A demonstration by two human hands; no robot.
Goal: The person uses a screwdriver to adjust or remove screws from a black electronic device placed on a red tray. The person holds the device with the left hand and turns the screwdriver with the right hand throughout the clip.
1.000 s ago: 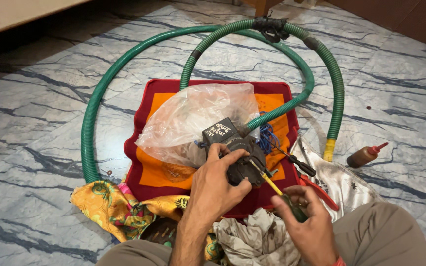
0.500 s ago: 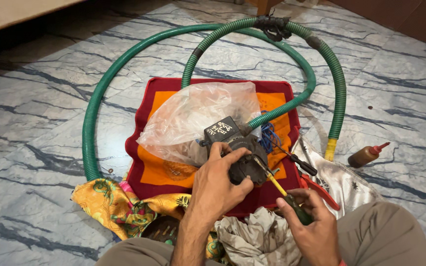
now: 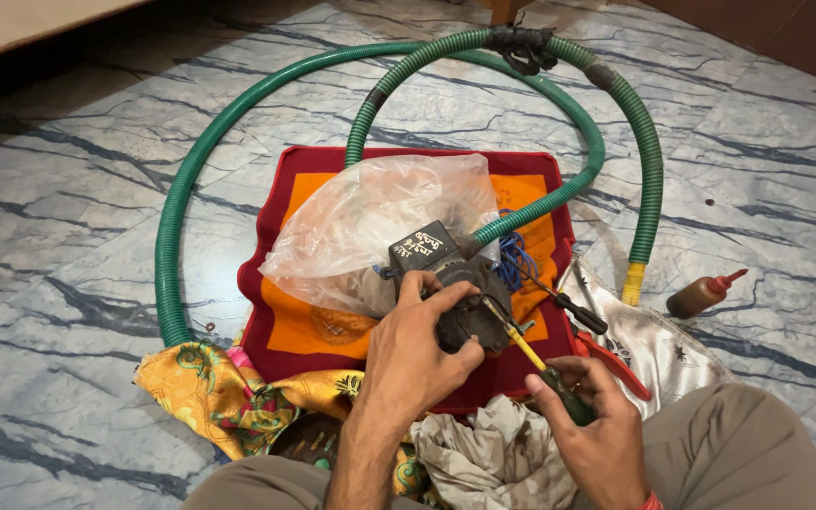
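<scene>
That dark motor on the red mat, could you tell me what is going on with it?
A person seated on the floor steadies the dark motor with the left hand. The right hand holds a screwdriver with its tip against the motor's housing. A green hose loops around the red mat, and a clear plastic bag lies behind the motor.

Around my hands, I see the green hose (image 3: 238,151) looping the red and orange mat (image 3: 332,331). Bare marble floor (image 3: 68,236) lies open left; a plastic bag (image 3: 370,227) crowds ahead, and a brown bottle (image 3: 701,295), pliers (image 3: 606,359) block right.
</scene>
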